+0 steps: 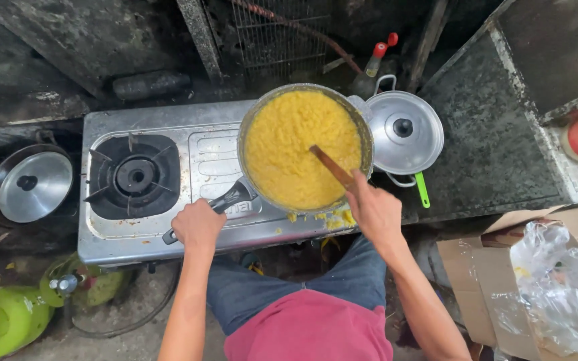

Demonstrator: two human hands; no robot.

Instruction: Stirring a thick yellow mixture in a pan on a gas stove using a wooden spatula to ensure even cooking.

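A round pan (245, 127) full of thick yellow mash (296, 144) sits on the right burner of a steel two-burner stove (188, 127). My left hand (199, 225) grips the pan's black handle (230, 198) at the stove's front edge. My right hand (374, 212) holds a wooden spoon (329, 166) whose tip is sunk in the mash near the pan's right side. Bits of yellow mash (332, 219) lie spilled on the stove's front right corner.
The left burner (134, 176) is bare. A lidded steel pot (404, 132) stands right of the pan, another lid (33, 186) left of the stove. A green gas cylinder (5, 319) sits on the floor at lower left. A cardboard box (476, 267) holding plastic bags (556, 287) is at lower right.
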